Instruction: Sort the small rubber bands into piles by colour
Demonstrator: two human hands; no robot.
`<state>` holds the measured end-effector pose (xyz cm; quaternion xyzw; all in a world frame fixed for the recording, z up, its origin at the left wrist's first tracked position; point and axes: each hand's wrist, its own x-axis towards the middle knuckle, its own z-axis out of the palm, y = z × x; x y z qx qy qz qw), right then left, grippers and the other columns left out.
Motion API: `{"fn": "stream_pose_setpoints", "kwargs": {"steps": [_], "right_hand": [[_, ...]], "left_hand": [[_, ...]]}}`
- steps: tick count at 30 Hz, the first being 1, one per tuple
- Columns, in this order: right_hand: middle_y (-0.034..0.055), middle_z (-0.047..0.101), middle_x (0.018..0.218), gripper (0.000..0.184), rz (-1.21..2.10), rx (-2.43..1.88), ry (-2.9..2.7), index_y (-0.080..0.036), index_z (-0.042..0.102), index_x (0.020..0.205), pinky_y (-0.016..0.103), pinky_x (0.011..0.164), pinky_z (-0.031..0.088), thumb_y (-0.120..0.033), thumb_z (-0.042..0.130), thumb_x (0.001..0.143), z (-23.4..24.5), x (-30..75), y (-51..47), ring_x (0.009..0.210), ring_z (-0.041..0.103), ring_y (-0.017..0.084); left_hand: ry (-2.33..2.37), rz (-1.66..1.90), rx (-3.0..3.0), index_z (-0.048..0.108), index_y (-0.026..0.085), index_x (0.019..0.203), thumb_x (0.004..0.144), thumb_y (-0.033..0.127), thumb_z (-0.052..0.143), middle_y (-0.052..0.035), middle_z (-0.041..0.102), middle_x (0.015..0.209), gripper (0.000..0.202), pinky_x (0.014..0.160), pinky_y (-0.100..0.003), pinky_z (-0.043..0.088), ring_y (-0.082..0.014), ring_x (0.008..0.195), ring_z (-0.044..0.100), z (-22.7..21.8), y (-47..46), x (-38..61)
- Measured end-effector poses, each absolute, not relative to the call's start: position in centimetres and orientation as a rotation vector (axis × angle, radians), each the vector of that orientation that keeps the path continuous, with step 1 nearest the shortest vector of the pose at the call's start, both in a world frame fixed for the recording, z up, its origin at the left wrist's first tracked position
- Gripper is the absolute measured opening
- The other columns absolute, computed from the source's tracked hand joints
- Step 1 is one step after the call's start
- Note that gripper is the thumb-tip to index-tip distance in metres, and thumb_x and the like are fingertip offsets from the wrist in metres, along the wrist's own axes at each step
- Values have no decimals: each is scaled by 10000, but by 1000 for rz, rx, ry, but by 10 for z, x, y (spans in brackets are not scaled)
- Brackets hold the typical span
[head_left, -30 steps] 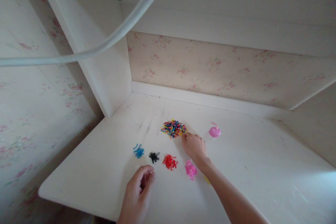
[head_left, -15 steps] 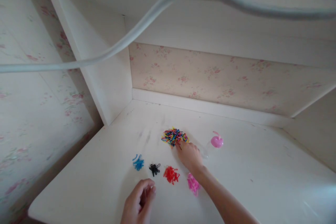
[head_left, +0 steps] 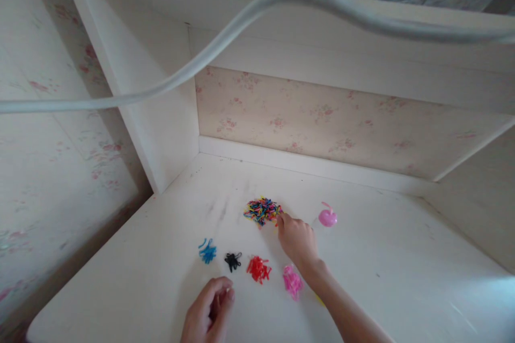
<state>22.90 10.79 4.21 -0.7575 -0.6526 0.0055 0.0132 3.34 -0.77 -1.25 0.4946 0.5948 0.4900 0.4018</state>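
Observation:
A mixed pile of small coloured elastic bands [head_left: 261,210] lies on the white desk [head_left: 382,284]. In front of it sit sorted little heaps: blue [head_left: 207,251], black [head_left: 233,261], red [head_left: 258,269] and pink [head_left: 292,280]. My right hand [head_left: 296,239] reaches to the right edge of the mixed pile, fingertips pinched together there; what they hold is too small to see. My left hand [head_left: 209,313] rests near the front edge, below the black heap, fingers curled loosely inward.
A pink apple-shaped lid [head_left: 327,217] on a clear container lies right of the mixed pile. A white upright panel [head_left: 161,118] and the floral back wall [head_left: 322,118] enclose the desk. A pale cable [head_left: 241,21] hangs blurred close to the camera.
The view has tilted a little. My right hand stays at the mixed pile, shifting slightly along its right edge. My left hand has slid a bit nearer the front edge.

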Motion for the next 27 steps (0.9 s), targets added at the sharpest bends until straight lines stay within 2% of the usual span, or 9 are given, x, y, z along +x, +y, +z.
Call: {"fn": "stream_pose_setpoints", "kwargs": {"steps": [4,12,18,23,27], "right_hand": [[81,729,818,355,-50,-2346,-2004,-249,650,999,262,602,418,-373,318,985,47,238,92,747,699,228],[-14,731,702,311,-13,-2228,-1977,-314,679,865,223,488,256,-344,387,970,33,239,44,623,688,159],[-34,730,680,292,62,-2057,-2080,-334,674,913,226,473,244,-289,391,963,21,214,16,581,682,145],[-32,715,651,242,20,-2036,-2235,-294,656,794,232,461,226,-187,462,891,22,201,15,560,670,167],[-32,709,631,244,-2,-1984,-2215,-306,657,835,232,453,229,-208,445,906,26,204,15,536,665,162]], "left_hand": [[1505,1190,1237,650,182,848,795,568,548,-12,622,662,403,586,-197,487,-148,634,591,-11,-9,32],[1516,1159,1267,632,178,850,795,554,549,-8,616,658,389,567,-206,476,-145,603,568,-12,-9,34],[1475,1093,1346,621,185,853,804,522,557,-6,605,653,347,556,-209,473,-148,597,570,-12,-8,32],[1467,1051,1365,623,182,871,815,504,553,-9,607,658,334,560,-211,476,-150,599,576,-11,-7,29],[1460,1053,1390,629,178,887,821,502,545,-8,600,663,341,561,-213,472,-150,605,573,-14,-6,29]]}}
